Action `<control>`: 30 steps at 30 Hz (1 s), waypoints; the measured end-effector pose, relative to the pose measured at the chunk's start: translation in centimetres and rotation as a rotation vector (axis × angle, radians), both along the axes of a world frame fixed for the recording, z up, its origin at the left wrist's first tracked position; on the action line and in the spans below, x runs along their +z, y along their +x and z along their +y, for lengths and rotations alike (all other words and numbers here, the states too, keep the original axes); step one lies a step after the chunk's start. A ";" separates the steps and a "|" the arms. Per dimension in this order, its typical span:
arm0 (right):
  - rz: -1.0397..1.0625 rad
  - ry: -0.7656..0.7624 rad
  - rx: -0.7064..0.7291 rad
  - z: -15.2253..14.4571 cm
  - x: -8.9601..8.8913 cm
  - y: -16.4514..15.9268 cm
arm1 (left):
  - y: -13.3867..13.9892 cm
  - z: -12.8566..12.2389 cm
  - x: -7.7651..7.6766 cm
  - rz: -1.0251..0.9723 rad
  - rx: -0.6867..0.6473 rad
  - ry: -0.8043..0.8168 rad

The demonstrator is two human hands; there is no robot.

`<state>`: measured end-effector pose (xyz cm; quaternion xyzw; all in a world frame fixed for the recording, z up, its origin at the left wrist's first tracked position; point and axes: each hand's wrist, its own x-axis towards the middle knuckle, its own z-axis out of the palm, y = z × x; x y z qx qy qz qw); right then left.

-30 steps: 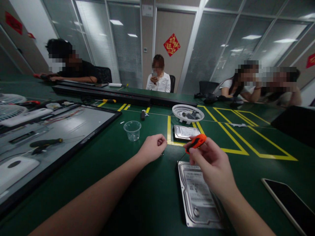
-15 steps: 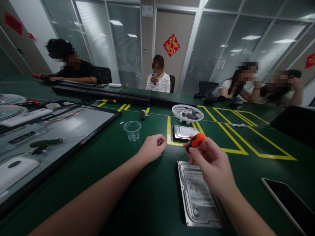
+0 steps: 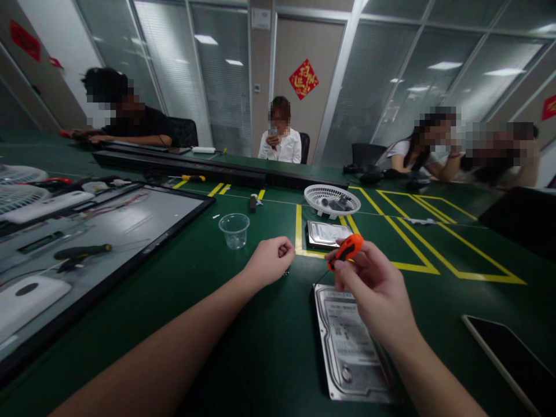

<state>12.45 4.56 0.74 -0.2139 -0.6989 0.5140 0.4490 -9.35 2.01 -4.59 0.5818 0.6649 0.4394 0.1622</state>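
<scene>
My right hand point(image 3: 377, 278) pinches the orange-and-black handle of a screwdriver point(image 3: 350, 248). Its thin shaft slants down toward the far left corner of a silver hard drive point(image 3: 345, 347), which lies label up on the table in front of me. Part of the drive is behind my hand and wrist. Fingers curled, my left hand point(image 3: 273, 259) rests on the table left of the screwdriver; whatever may be in it is hidden. Small metal bits, apparently screws point(image 3: 286, 272), lie right beside it. A second hard drive point(image 3: 329, 234) sits farther back, inside yellow tape lines.
A clear plastic cup point(image 3: 234, 230) stands left of my left hand. Behind the drives is a white slotted basket point(image 3: 332, 200) with dark parts inside. A large panel point(image 3: 143, 231) with tools fills the left; a phone point(image 3: 508, 353) lies right. Several people sit across the table.
The screwdriver handle has turned slightly in my right hand. My left hand and the hard drives stay where they were.
</scene>
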 end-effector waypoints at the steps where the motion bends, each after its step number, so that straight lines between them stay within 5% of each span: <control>1: -0.012 0.003 -0.020 0.0 0.0 0.0 | 0.0 0.0 0.0 -0.002 0.000 0.000; 30: -0.027 0.003 -0.060 0.0 0.0 0.0 | -0.1 0.0 0.1 0.005 -0.007 -0.006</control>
